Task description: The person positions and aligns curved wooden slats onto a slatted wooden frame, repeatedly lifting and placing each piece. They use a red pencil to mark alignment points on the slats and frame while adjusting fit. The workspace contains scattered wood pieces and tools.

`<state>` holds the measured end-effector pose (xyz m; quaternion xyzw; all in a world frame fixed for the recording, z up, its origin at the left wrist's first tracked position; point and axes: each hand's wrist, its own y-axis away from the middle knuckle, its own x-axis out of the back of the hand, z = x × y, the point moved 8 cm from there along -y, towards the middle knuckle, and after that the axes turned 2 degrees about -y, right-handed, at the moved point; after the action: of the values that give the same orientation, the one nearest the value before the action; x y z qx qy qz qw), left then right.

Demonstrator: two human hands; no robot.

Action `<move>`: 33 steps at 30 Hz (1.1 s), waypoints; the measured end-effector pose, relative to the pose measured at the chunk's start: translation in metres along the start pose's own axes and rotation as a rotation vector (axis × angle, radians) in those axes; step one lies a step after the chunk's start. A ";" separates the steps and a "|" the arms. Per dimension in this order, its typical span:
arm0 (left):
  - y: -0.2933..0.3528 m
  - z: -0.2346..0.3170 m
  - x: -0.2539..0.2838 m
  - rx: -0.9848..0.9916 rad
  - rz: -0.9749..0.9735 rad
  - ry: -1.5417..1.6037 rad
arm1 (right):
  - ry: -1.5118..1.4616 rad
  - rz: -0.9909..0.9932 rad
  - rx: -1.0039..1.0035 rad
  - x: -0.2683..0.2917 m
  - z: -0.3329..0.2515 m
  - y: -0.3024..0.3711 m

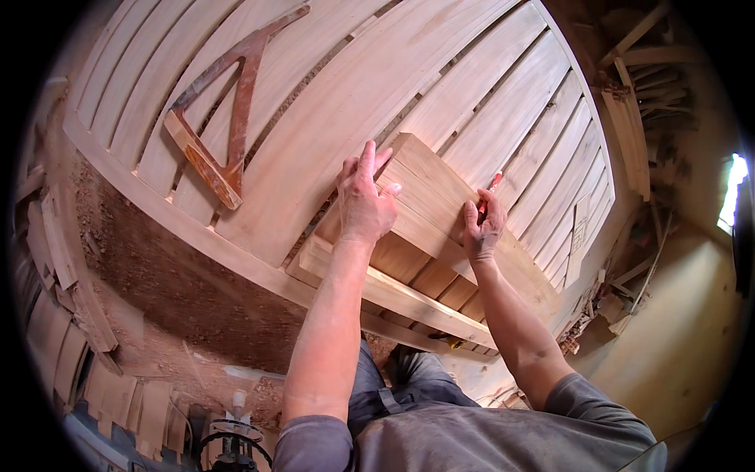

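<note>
A pale, thick wooden board (429, 189) lies aslant over a wide slatted wooden panel (314, 149). At the board's left end is my left hand (368, 200), its index finger stretched out and its thumb over the board's edge. Some of its fingers are partly hidden. Farther right, my right hand (484, 224) rests by the board with a red pencil (495, 182) between its fingers, the pencil pointing up and away from me. Below the board, a curved rail (429, 299) runs along the near side.
A reddish-brown triangular wooden frame (240, 118) lies on the slats at the left. Wood offcuts (71, 275) are piled at the far left, beside a dusty, reddish floor (173, 252). More timber (629, 141) leans at the right. A black round-framed machine part (232, 440) shows at the lower left.
</note>
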<state>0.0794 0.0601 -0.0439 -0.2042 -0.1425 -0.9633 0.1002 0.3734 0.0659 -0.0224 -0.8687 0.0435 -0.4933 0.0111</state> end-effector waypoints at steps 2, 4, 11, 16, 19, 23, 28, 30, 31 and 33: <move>0.000 -0.001 0.002 0.014 0.017 0.028 | 0.017 -0.008 0.002 0.000 -0.001 0.000; 0.000 0.000 0.002 0.018 0.034 0.057 | 0.035 -0.014 0.009 -0.001 -0.004 -0.001; 0.009 -0.002 0.003 -0.095 0.136 0.054 | 0.097 0.005 0.043 -0.003 -0.007 0.000; 0.008 -0.005 0.010 -0.042 0.205 0.183 | 0.136 0.002 0.059 -0.005 -0.005 0.000; 0.004 -0.003 0.009 -0.010 0.158 0.197 | 0.138 0.000 0.061 -0.006 -0.005 0.000; 0.002 -0.002 0.005 -0.029 0.049 0.098 | 0.142 -0.007 0.057 -0.006 -0.004 0.000; -0.001 -0.002 0.007 -0.062 0.056 0.048 | 0.155 -0.034 0.054 -0.006 -0.005 0.001; -0.002 -0.002 0.008 -0.079 0.081 0.072 | 0.179 -0.042 0.099 -0.008 -0.010 -0.001; -0.001 -0.002 0.007 -0.068 0.066 0.063 | 0.191 -0.045 0.122 -0.009 -0.013 -0.002; -0.002 -0.001 0.006 -0.050 0.037 0.046 | 0.201 -0.052 0.128 -0.008 -0.015 -0.001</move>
<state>0.0730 0.0605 -0.0429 -0.1868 -0.1123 -0.9690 0.1162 0.3564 0.0680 -0.0218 -0.8133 -0.0098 -0.5796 0.0490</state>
